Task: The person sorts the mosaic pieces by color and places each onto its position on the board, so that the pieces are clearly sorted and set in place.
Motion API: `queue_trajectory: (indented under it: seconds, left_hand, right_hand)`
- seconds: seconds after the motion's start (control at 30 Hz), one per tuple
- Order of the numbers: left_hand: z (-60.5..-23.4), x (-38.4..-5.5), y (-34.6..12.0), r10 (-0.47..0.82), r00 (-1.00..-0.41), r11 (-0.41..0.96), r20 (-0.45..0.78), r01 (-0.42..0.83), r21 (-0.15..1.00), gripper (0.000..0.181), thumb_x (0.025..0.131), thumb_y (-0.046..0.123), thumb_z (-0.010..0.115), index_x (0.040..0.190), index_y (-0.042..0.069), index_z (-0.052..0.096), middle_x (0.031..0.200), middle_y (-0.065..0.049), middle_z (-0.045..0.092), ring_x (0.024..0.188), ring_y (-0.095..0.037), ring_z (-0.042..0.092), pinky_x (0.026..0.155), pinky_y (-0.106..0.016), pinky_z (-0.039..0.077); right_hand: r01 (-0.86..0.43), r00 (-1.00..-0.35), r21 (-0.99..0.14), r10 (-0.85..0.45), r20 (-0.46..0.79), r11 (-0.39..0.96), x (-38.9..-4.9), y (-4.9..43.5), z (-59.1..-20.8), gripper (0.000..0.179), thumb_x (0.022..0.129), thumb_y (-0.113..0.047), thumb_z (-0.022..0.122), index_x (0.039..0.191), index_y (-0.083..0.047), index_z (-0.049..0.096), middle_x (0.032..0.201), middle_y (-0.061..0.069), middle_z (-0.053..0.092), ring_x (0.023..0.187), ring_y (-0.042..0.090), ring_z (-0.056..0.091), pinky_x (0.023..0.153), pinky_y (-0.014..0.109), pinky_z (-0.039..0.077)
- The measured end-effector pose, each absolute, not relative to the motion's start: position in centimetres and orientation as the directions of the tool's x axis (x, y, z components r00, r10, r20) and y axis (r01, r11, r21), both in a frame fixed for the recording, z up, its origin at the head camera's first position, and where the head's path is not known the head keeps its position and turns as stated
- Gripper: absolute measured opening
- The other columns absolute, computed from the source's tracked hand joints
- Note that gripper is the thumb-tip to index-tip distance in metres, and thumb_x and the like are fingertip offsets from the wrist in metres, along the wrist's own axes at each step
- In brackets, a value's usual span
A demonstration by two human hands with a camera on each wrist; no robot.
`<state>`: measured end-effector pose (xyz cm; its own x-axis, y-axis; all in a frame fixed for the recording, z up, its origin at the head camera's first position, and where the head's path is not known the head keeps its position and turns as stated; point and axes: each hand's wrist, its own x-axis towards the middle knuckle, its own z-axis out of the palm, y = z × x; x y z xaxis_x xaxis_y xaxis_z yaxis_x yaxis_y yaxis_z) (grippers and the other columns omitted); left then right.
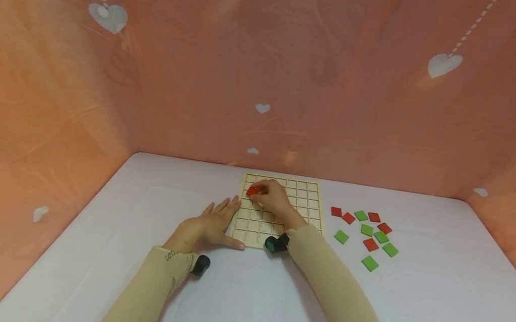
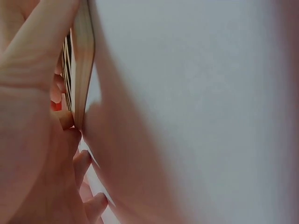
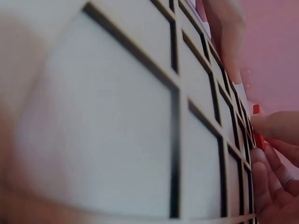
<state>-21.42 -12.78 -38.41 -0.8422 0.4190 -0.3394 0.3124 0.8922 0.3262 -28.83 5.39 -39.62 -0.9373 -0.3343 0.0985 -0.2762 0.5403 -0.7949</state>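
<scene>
A light wooden grid board (image 1: 253, 226) with square cells lies on the table. Above its left part my right hand (image 1: 275, 200) pinches a red square tile (image 1: 252, 191) between thumb and fingers. The right wrist view shows this red tile (image 3: 258, 126) standing on edge at the grid, partly covered by the fingers. My left hand (image 1: 212, 226) lies with spread, straight fingers against the board's left edge, its thumb at the near left corner. In the left wrist view that hand (image 2: 32, 121) touches the board's side (image 2: 83, 65).
Right of the board lie several loose tiles, among them a red tile (image 1: 336, 211), a green tile (image 1: 341, 237) and another green tile (image 1: 370, 263). A white cloth (image 1: 247, 301) covers the table. An orange curtain with hearts (image 1: 265, 70) stands behind it.
</scene>
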Motion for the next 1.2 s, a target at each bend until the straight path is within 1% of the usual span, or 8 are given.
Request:
queue_trajectory:
  seconds: [0.13,0.3,0.43,0.77,0.87,1.1,1.2]
  left_hand:
    - [-38.20,-21.30,-12.77,0.422,-0.840,0.890,-0.341,0.314,0.330,0.111,0.080,0.060,0.067,0.154,0.006,0.006,0.163,-0.008,-0.002,0.150,-0.028,0.000,0.120,-0.050,0.003]
    - [-38.15,-21.23,-12.74,0.425,-0.839,0.889,-0.339,0.317,0.330,0.111,0.080,0.060,0.067,0.154,0.005,0.006,0.163,-0.009,-0.002,0.150,-0.028,-0.001,0.120,-0.050,0.003]
    - [-38.13,-21.19,-12.66,0.425,-0.841,0.889,-0.334,0.318,0.330,0.110,0.080,0.060,0.066,0.154,0.005,0.006,0.163,-0.009,-0.002,0.150,-0.028,-0.001,0.120,-0.051,0.003]
    - [-38.10,-21.25,-12.69,0.421,-0.839,0.892,-0.345,0.315,0.323,0.111,0.080,0.060,0.066,0.154,0.005,0.005,0.163,-0.009,-0.003,0.150,-0.028,-0.001,0.120,-0.050,0.003]
    - [-38.07,-21.30,-12.75,0.427,-0.837,0.889,-0.343,0.318,0.330,0.111,0.080,0.060,0.066,0.154,0.004,0.005,0.163,-0.010,-0.003,0.150,-0.029,-0.001,0.120,-0.051,0.003]
    - [-38.09,-21.40,-12.83,0.437,-0.836,0.880,-0.331,0.322,0.349,0.111,0.080,0.059,0.067,0.154,0.003,0.006,0.162,-0.011,-0.002,0.149,-0.029,0.000,0.120,-0.052,0.003]
    - [-38.04,-21.38,-12.81,0.438,-0.836,0.879,-0.331,0.320,0.354,0.111,0.080,0.058,0.067,0.154,0.003,0.006,0.162,-0.011,-0.003,0.149,-0.030,-0.001,0.120,-0.052,0.003]
  right_hand:
    - [-0.262,-0.941,-0.797,-0.328,0.085,0.545,-28.75,5.08,-39.50,0.029,0.084,-0.005,0.070,0.112,0.002,0.068,0.103,0.016,0.069,0.093,0.026,0.065,0.079,0.030,0.054]
    - [-0.235,-0.948,-0.792,-0.314,0.057,0.563,-28.71,4.67,-39.35,0.029,0.083,-0.005,0.070,0.111,0.001,0.069,0.101,0.014,0.068,0.090,0.023,0.063,0.078,0.029,0.053]
    - [-0.238,-0.949,-0.777,-0.309,0.058,0.583,-28.93,4.47,-39.49,0.030,0.082,-0.006,0.071,0.111,-0.001,0.069,0.101,0.013,0.069,0.089,0.022,0.062,0.078,0.028,0.051]
    - [-0.216,-0.950,-0.787,-0.312,0.032,0.578,-29.22,4.38,-39.67,0.027,0.082,-0.009,0.073,0.108,-0.004,0.071,0.094,0.010,0.068,0.080,0.017,0.058,0.068,0.021,0.046]
    - [-0.227,-0.946,-0.783,-0.322,0.036,0.579,-29.33,4.44,-39.65,0.026,0.083,-0.009,0.073,0.108,-0.004,0.071,0.095,0.010,0.068,0.080,0.016,0.058,0.069,0.022,0.046]
    - [-0.188,-0.947,-0.803,-0.321,-0.004,0.565,-29.45,4.60,-39.58,0.026,0.083,-0.010,0.073,0.109,-0.006,0.072,0.099,0.009,0.067,0.082,0.016,0.057,0.070,0.022,0.046]
    - [-0.192,-0.946,-0.801,-0.323,-0.001,0.566,-29.43,4.59,-39.55,0.026,0.083,-0.010,0.073,0.109,-0.005,0.072,0.099,0.009,0.066,0.083,0.017,0.057,0.071,0.023,0.047]
